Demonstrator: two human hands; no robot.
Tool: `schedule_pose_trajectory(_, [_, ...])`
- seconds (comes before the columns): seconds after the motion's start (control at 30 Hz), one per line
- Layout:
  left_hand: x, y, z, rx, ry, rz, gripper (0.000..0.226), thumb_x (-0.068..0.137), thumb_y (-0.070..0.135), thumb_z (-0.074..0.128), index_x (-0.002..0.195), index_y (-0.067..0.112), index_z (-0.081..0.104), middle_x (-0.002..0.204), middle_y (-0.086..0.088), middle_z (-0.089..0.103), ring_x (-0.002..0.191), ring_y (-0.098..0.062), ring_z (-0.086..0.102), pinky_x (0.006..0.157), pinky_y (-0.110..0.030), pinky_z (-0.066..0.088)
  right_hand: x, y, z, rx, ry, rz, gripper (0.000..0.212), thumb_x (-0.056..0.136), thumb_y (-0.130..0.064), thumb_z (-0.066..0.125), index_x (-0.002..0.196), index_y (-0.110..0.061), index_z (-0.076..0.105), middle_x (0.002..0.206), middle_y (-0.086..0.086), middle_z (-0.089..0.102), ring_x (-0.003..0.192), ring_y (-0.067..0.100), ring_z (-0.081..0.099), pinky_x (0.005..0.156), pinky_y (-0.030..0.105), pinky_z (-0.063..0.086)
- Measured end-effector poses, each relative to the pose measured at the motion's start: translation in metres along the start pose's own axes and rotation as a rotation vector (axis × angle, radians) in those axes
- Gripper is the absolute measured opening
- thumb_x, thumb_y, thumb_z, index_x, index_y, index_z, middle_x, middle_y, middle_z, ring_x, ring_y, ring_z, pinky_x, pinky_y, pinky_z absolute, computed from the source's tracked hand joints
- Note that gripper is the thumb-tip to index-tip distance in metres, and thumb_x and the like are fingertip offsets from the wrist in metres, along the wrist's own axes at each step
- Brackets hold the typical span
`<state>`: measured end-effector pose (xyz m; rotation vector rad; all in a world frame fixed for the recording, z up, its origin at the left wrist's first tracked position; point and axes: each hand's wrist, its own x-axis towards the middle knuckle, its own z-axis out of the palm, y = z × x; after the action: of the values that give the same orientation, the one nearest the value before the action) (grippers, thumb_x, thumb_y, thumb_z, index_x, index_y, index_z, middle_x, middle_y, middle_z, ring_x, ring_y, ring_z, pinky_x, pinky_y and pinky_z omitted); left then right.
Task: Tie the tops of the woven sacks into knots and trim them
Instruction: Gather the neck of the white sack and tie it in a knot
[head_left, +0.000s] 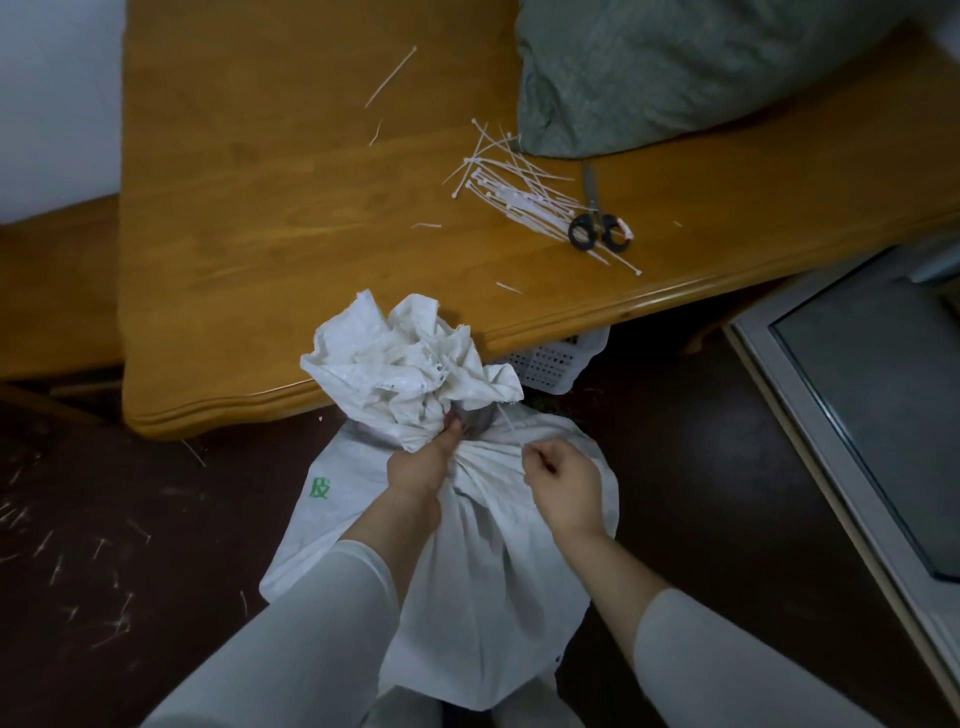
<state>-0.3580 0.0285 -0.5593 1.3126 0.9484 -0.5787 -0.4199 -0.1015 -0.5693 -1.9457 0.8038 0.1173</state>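
Observation:
A white woven sack (467, 582) stands on the dark floor in front of the wooden table, its top bunched into a crumpled tuft (410, 364). My left hand (423, 462) grips the gathered neck just under the tuft. My right hand (563, 480) is closed at the right side of the neck, pinching the thin tail of a white cable tie (505, 422) that sticks up beside the neck. Scissors (595, 223) with black handles lie on the table to the upper right, next to a pile of white cable ties (511, 187).
The wooden table (291, 218) fills the upper view, with a grey-green sack (675, 67) at its far right. A white perforated basket (556, 364) sits under the table edge. Cut tie ends litter the floor at left. A grey-framed panel (872, 415) lies right.

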Motion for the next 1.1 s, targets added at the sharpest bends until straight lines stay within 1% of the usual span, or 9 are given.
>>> schedule_pose_trajectory(0.13, [-0.004, -0.003, -0.004, 0.084, -0.006, 0.054, 0.04, 0.075, 0.017, 0.079, 0.11, 0.007, 0.061, 0.106, -0.01, 0.066, 0.101, -0.028, 0.063, 0.095, -0.043, 0.051, 0.013, -0.006, 0.016, -0.15, -0.118, 0.045, 0.02, 0.092, -0.018, 0.054, 0.097, -0.006, 0.069, 0.099, 0.013, 0.072, 0.096, 0.027, 0.064, 0.081, 0.029, 0.05])
schedule_pose_trajectory(0.27, [-0.005, -0.002, -0.005, 0.343, -0.033, 0.286, 0.057, 0.07, 0.022, 0.08, 0.121, 0.007, 0.059, 0.118, -0.008, 0.064, 0.109, -0.027, 0.061, 0.099, -0.044, 0.049, 0.017, -0.025, 0.013, -0.437, -0.167, -0.015, 0.027, 0.095, -0.03, 0.048, 0.109, -0.02, 0.068, 0.112, 0.007, 0.068, 0.106, 0.026, 0.06, 0.079, 0.03, 0.05])
schedule_pose_trajectory(0.37, [-0.008, 0.002, -0.006, 0.562, -0.054, 0.457, 0.072, 0.068, 0.027, 0.078, 0.132, 0.011, 0.049, 0.134, -0.008, 0.053, 0.123, -0.025, 0.051, 0.106, -0.042, 0.042, 0.02, -0.033, 0.01, -0.575, -0.228, 0.008, 0.041, 0.098, -0.04, 0.042, 0.11, -0.009, 0.066, 0.117, 0.013, 0.064, 0.112, 0.028, 0.057, 0.08, 0.029, 0.044])
schedule_pose_trajectory(0.53, [-0.013, 0.01, -0.008, 1.06, -0.063, 0.645, 0.055, 0.086, 0.04, 0.06, 0.137, 0.024, 0.045, 0.142, 0.0, 0.045, 0.136, -0.028, 0.026, 0.109, -0.034, 0.027, 0.029, -0.02, 0.019, -0.447, -0.388, 0.049, 0.061, 0.095, -0.039, 0.047, 0.147, -0.011, 0.028, 0.151, 0.01, 0.032, 0.139, 0.026, 0.031, 0.115, 0.034, 0.026])
schedule_pose_trajectory(0.63, [-0.01, 0.014, -0.006, 1.106, -0.024, 0.636, 0.048, 0.087, 0.042, 0.056, 0.129, 0.02, 0.053, 0.131, -0.01, 0.054, 0.125, -0.031, 0.042, 0.104, -0.039, 0.039, 0.033, -0.015, 0.025, -0.3, -0.277, -0.027, 0.051, 0.093, -0.036, 0.053, 0.138, -0.014, 0.046, 0.143, 0.008, 0.046, 0.132, 0.024, 0.041, 0.111, 0.031, 0.031])
schedule_pose_trajectory(0.77, [-0.004, 0.018, -0.002, 1.145, 0.036, 0.544, 0.046, 0.086, 0.043, 0.053, 0.123, 0.016, 0.057, 0.124, -0.014, 0.057, 0.118, -0.033, 0.05, 0.094, -0.036, 0.043, 0.031, -0.017, 0.018, -0.303, -0.333, -0.154, 0.026, 0.093, -0.023, 0.055, 0.113, -0.011, 0.068, 0.118, 0.009, 0.066, 0.112, 0.025, 0.059, 0.097, 0.034, 0.045])
schedule_pose_trajectory(0.87, [-0.002, 0.018, -0.003, 1.092, -0.026, 0.409, 0.05, 0.086, 0.044, 0.055, 0.125, 0.012, 0.056, 0.123, -0.014, 0.06, 0.115, -0.033, 0.054, 0.095, -0.037, 0.047, 0.02, -0.024, 0.007, -0.387, -0.27, -0.344, 0.022, 0.091, -0.017, 0.053, 0.106, -0.011, 0.069, 0.106, 0.007, 0.069, 0.099, 0.024, 0.064, 0.084, 0.038, 0.051])
schedule_pose_trajectory(0.97, [-0.001, 0.017, -0.004, 0.973, -0.046, 0.336, 0.059, 0.081, 0.047, 0.063, 0.124, 0.007, 0.056, 0.122, -0.014, 0.061, 0.113, -0.031, 0.057, 0.097, -0.041, 0.048, 0.01, -0.029, -0.009, -0.519, -0.049, -0.926, 0.029, 0.082, -0.009, 0.044, 0.101, -0.009, 0.066, 0.103, 0.009, 0.068, 0.095, 0.026, 0.065, 0.072, 0.036, 0.056])
schedule_pose_trajectory(1.1, [-0.008, 0.02, -0.003, 1.009, -0.115, 0.308, 0.051, 0.084, 0.038, 0.054, 0.12, 0.003, 0.057, 0.122, -0.017, 0.061, 0.114, -0.032, 0.057, 0.098, -0.038, 0.047, 0.022, -0.045, -0.011, -0.652, -0.078, -1.561, 0.043, 0.101, -0.005, 0.026, 0.109, -0.003, 0.069, 0.119, 0.015, 0.066, 0.112, 0.032, 0.062, 0.104, 0.036, 0.041])
